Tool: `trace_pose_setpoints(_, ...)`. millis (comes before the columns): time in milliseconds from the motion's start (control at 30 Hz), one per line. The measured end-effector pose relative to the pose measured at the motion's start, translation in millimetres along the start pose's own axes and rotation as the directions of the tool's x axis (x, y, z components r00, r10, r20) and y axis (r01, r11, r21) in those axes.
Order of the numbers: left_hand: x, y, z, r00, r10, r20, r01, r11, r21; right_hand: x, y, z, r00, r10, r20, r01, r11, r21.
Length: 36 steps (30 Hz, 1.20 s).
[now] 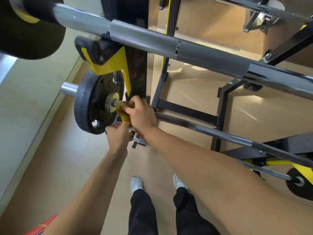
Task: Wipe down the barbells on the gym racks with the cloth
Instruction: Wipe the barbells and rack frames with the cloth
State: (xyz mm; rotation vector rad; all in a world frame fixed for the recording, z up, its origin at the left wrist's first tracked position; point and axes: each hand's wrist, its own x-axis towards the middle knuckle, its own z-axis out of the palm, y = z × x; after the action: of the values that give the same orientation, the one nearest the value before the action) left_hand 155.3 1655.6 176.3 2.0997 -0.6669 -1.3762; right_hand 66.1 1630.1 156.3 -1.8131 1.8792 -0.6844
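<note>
Gripping the yellow cloth (122, 111) around the lower barbell (211, 132) beside its black weight plate (89, 106), your right hand (141, 114) clamps it; your left hand (116, 135) pinches the cloth's lower edge.

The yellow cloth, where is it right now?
In the head view, left of centre: the yellow cloth is wrapped on the lower barbell beside the black weight plate, gripped by the right hand, left hand below.
</note>
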Motion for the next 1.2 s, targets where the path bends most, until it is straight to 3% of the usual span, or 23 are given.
trace_pose_setpoints(67,-2.3,0.0,3.1,0.998,0.014,-0.066,-0.016,1.0,-0.027,-7.8,14.8,-10.0,0.988,-0.069,0.141,0.094,0.98,-0.173)
trace_pose_setpoints(167,-10.4,1.9,8.6,0.987,0.048,-0.15,-0.064,0.992,-0.104,-14.5,29.3,-18.0,0.954,-0.187,0.236,0.271,0.875,-0.402)
trace_pose_setpoints(267,-15.3,2.5,12.9,0.965,0.149,-0.214,-0.168,0.983,-0.073,-15.4,33.6,-24.5,0.957,-0.173,0.235,0.242,0.92,-0.309)
trace_pose_setpoints(367,-21.9,1.3,17.6,0.948,0.234,-0.214,-0.24,0.971,-0.005,-13.0,32.1,-38.0,0.973,-0.043,0.225,0.068,0.992,-0.104)
trace_pose_setpoints(533,-46.8,-3.5,35.2,0.91,0.372,-0.182,-0.373,0.927,0.031,-4.3,33.1,-47.6,0.939,0.032,0.344,0.071,0.956,-0.283)
trace_pose_setpoints(733,-42.6,-6.1,47.8,0.973,0.228,0.044,-0.232,0.966,0.115,-14.9,46.8,-53.6,0.936,-0.011,0.352,0.138,0.931,-0.338)
trace_pose_setpoints(900,-39.3,-7.7,65.0,0.989,0.14,0.056,-0.146,0.982,0.118,-37.5,76.8,-66.3,0.931,-0.014,0.364,0.165,0.907,-0.387)
trace_pose_setpoints(1200,-68.0,-22.7,114.6,0.981,0.072,0.18,-0.107,0.976,0.191,-73.1,143.0,-112.8,0.906,0.205,0.37,-0.042,0.914,-0.404)
